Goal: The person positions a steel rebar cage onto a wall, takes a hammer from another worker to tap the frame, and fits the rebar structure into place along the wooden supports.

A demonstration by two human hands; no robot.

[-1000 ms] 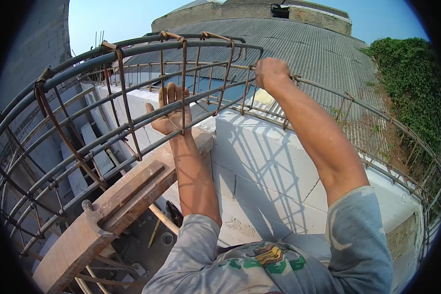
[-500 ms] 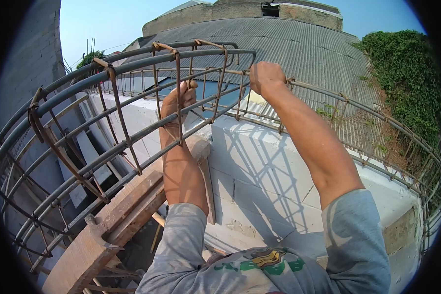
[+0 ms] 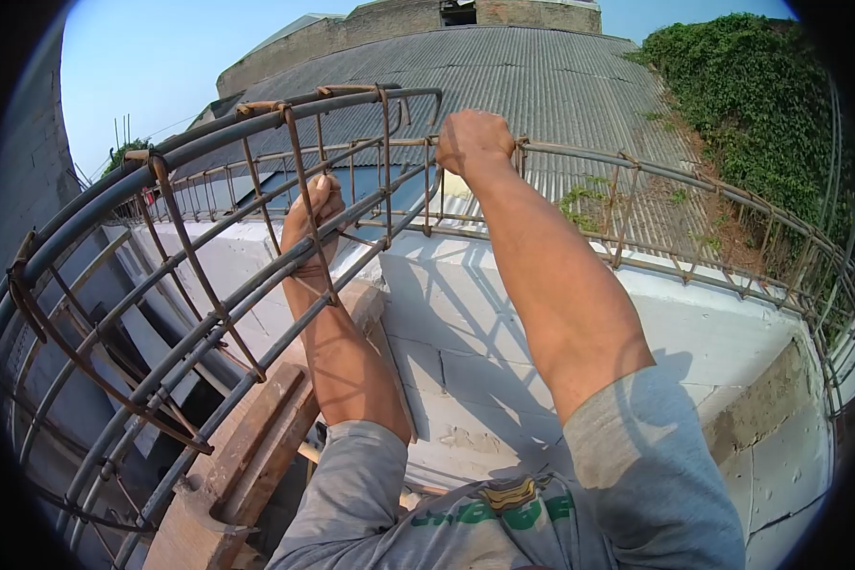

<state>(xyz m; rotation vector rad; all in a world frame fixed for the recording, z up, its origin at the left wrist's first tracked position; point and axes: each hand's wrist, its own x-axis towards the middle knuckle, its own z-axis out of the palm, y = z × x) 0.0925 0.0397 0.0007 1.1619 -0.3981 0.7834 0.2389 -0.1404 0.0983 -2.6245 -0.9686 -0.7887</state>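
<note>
A long rebar cage of dark bars and rusty stirrups slants from the lower left up to the centre, its bar ends bent into hooks. My left hand reaches in among its bars, fingers curled closed on the cage near its hooked end; bars partly cover the palm. Just beyond that end my right hand is a fist, knuckles up, on a steel bar level with the second rebar cage. The fist hides exactly where it grips. That second cage runs along the wall top.
A white block wall stands before me, with shadows of the bars across it. Wooden planks lie below the near cage. Behind are a corrugated roof and green climbing plants. A grey wall rises at left.
The view has turned right, so the scene sits further left. The near cage's hooked end is now left of my right fist, rather than right above it. Both hands stay closed.
</note>
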